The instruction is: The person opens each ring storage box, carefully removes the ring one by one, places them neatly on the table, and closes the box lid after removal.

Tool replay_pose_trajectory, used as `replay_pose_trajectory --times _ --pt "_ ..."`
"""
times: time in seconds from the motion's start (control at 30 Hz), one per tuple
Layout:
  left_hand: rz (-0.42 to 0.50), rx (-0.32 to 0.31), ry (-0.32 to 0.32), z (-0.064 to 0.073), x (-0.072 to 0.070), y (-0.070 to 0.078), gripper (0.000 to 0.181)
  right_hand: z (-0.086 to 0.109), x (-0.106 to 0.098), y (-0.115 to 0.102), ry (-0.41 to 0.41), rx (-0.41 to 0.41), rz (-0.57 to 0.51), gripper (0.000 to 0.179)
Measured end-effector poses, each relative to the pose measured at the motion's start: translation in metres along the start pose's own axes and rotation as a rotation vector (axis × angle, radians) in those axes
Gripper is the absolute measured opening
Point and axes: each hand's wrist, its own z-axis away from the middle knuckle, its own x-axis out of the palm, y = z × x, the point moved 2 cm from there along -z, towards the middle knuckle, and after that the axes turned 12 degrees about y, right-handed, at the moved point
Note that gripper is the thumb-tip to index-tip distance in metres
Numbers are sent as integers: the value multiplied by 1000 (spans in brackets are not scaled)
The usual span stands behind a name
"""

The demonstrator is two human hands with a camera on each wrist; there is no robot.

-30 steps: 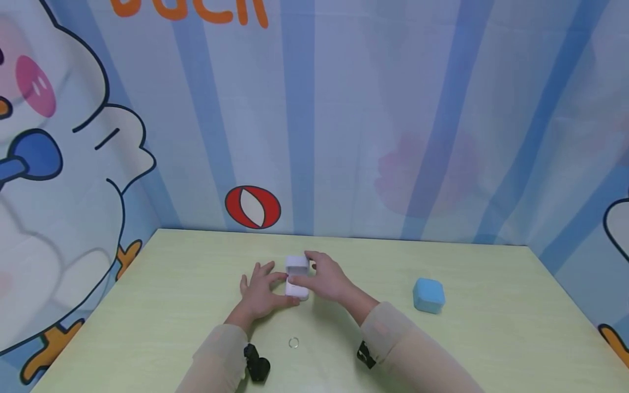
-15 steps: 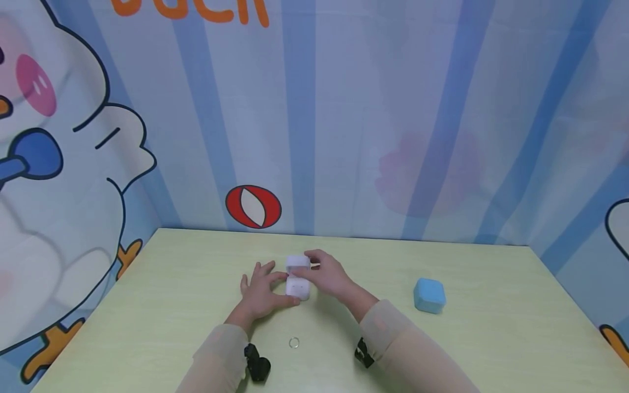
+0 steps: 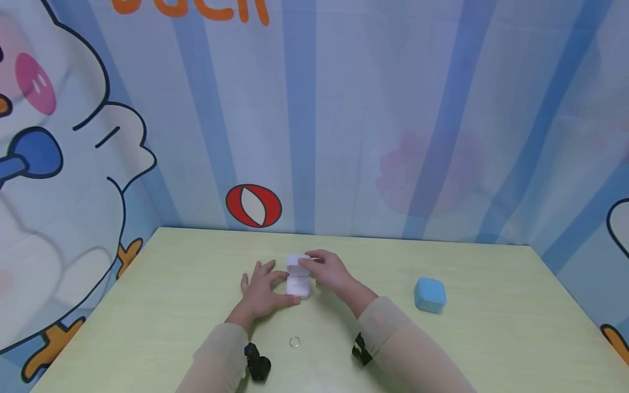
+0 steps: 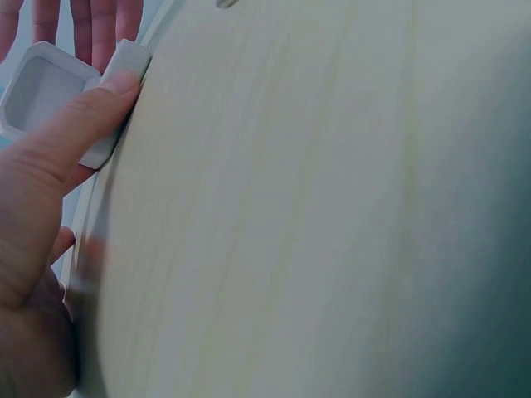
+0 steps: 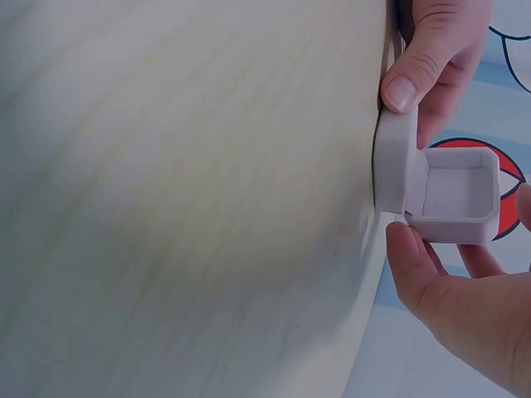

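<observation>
A small white ring box (image 3: 297, 286) stands on the table with its lid raised at the back. My left hand (image 3: 262, 295) grips the base from the left, thumb at the near side and index finger behind. My right hand (image 3: 331, 271) is at the lid's right side, thumb across its front rim and fingers along the side and back. In the right wrist view the hollow inside of the lid (image 5: 460, 195) shows, with the base (image 5: 394, 162) under the left thumb. A thin metal ring (image 3: 294, 337) lies on the table nearer the body, between the forearms.
A light blue rounded box (image 3: 430, 295) sits to the right on the pale wooden table (image 3: 196, 256). Behind the table hangs a striped blue cartoon curtain (image 3: 344, 136). Black wrist cameras (image 3: 258, 364) are strapped below both sleeves.
My right thumb has moved up from over the base to the lid's front, uncovering the top of the base. The left hand, ring and blue box stay put.
</observation>
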Motion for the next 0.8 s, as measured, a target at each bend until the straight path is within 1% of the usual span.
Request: replay_pose_trajectory --times 0.13,0.27,0.47,0.8 --pt "0 1 -1 0 0 0 62 -2 1 2 19 44 -40 48" --pt "-16 11 -2 0 0 -1 62 -5 2 3 18 64 -82 46" --pt "-27 20 1 -1 0 -1 62 -9 5 5 8 66 -118 45" --pt "-25 9 -2 0 0 0 63 -11 7 7 14 68 -157 45"
